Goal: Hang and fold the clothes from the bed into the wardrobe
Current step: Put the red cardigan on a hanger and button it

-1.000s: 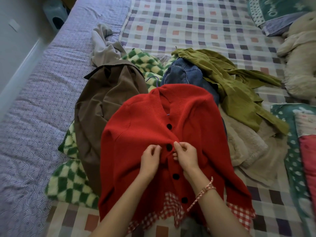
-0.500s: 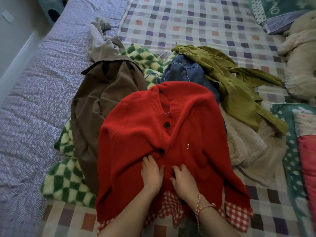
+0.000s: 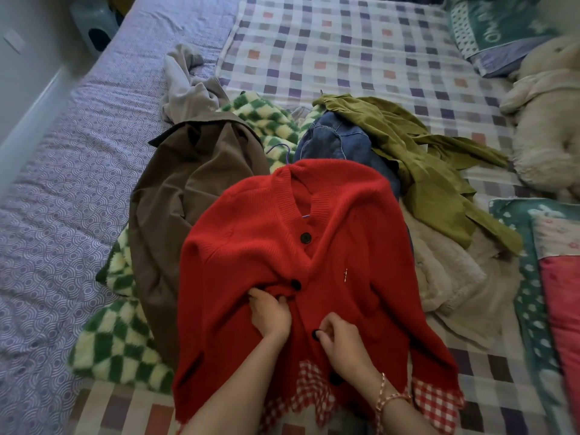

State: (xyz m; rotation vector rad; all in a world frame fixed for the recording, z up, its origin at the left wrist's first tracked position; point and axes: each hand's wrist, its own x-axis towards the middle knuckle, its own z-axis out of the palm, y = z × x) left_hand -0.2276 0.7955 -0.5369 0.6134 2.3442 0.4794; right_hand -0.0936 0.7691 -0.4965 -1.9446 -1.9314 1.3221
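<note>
A brown coat lies at the left of a checked bed. In the middle, a red cardigan is spread face up over the clothes pile. The left hand grips a bunched fold of its front edge; the right hand pinches a black button. An olive shirt lies crumpled to the right

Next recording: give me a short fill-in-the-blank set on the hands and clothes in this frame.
1. The right hand pinches a black ____ on the cardigan.
2. The left hand grips the cardigan's ____ knit.
3. The coat lying image-left of the cardigan is ____.
Missing words: button; red; brown.
</note>
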